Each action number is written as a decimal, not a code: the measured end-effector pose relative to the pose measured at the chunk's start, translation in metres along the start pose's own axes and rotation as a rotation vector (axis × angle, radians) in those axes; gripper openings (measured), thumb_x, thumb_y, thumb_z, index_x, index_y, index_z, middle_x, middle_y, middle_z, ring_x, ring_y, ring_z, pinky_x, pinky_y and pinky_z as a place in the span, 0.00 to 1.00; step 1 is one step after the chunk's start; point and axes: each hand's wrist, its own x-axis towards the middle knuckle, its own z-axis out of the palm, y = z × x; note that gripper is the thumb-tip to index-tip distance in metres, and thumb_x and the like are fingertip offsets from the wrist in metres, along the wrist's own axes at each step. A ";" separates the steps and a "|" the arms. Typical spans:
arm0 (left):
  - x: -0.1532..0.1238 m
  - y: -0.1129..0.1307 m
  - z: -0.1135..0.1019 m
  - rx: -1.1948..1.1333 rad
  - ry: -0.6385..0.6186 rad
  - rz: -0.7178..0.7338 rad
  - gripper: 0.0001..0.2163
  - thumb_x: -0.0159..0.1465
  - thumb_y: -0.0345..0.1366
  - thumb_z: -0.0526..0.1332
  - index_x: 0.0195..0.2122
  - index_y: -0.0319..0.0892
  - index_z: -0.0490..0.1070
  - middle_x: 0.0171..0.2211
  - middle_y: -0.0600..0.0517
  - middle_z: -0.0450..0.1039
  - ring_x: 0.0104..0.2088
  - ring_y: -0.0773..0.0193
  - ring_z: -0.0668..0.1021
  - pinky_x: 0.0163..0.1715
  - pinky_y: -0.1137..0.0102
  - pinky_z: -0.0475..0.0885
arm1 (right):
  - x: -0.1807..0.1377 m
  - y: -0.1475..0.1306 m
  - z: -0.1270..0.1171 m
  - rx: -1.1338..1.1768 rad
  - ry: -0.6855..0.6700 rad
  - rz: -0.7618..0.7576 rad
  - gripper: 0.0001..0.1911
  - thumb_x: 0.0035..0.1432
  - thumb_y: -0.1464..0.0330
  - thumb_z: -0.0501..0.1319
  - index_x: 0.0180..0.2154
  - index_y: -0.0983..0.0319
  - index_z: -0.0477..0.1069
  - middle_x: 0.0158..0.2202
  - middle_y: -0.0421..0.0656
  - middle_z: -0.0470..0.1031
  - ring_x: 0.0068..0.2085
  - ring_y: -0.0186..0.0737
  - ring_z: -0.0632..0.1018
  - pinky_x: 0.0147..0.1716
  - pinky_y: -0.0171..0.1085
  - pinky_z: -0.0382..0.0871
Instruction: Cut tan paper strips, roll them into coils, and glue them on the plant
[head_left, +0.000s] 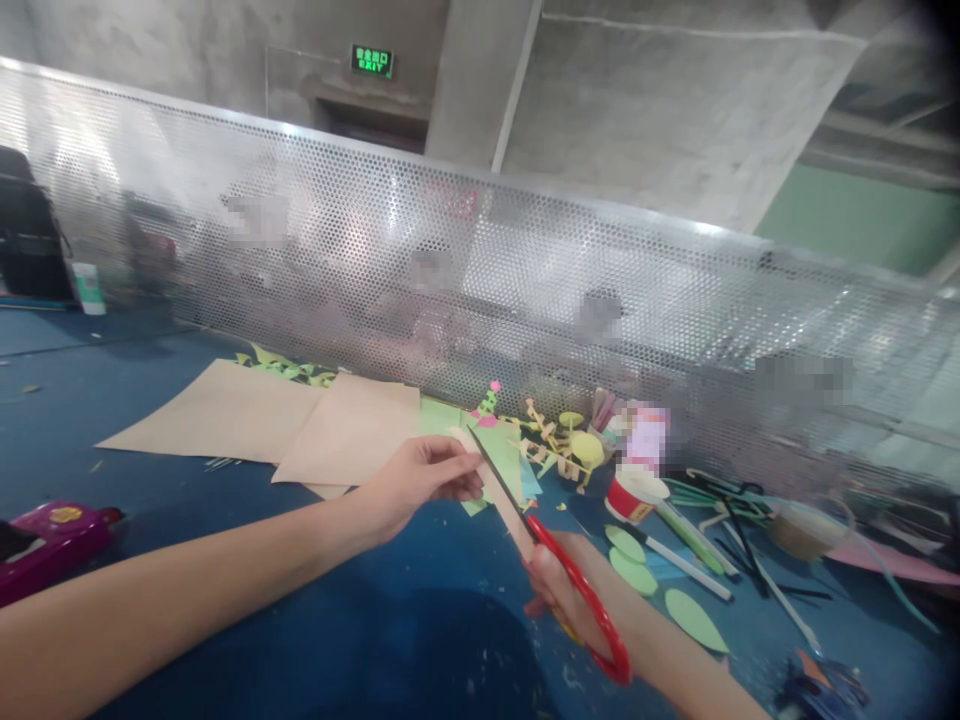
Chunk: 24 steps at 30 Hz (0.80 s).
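Observation:
My left hand (420, 475) is closed, thumb and fingers pinching a narrow strip of tan paper (511, 518). My right hand (562, 578) grips a pair of red-handled scissors (611, 640). The dark blades point up and to the left, lying along the strip close to my left fingertips. Whether the blades are parted I cannot tell. Just beyond my hands are light green paper sheets (512, 450) and a small green-and-pink paper piece (487, 402). Larger tan paper sheets (356, 420) lie behind my left wrist.
A perforated metal screen (337, 240) runs along the table's back. On the right are a red-and-white paper cup (636, 495), white pens (690, 568), green paper leaves (694, 618) and yellow paper cutouts (585, 448). A purple tool (64, 540) lies at left on the blue table (300, 640).

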 end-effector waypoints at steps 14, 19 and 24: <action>0.002 -0.003 -0.003 0.010 0.003 -0.015 0.11 0.56 0.40 0.62 0.27 0.35 0.71 0.26 0.49 0.73 0.28 0.68 0.75 0.34 0.72 0.69 | 0.007 0.004 0.000 -0.044 0.135 0.128 0.27 0.49 0.44 0.51 0.27 0.63 0.63 0.21 0.35 0.53 0.22 0.31 0.63 0.21 0.34 0.70; 0.005 -0.004 -0.006 0.007 0.015 0.013 0.10 0.55 0.39 0.63 0.28 0.35 0.72 0.26 0.50 0.73 0.31 0.67 0.75 0.38 0.70 0.70 | 0.005 0.013 -0.039 -0.398 0.253 0.246 0.23 0.54 0.49 0.48 0.27 0.61 0.66 0.22 0.40 0.66 0.25 0.39 0.72 0.25 0.36 0.66; 0.006 -0.006 -0.008 0.010 0.006 0.012 0.08 0.54 0.37 0.64 0.31 0.36 0.73 0.28 0.51 0.74 0.31 0.67 0.75 0.38 0.70 0.70 | 0.000 0.047 -0.079 -0.979 0.136 0.412 0.16 0.53 0.57 0.53 0.23 0.62 0.65 0.25 0.48 0.73 0.27 0.46 0.74 0.24 0.38 0.60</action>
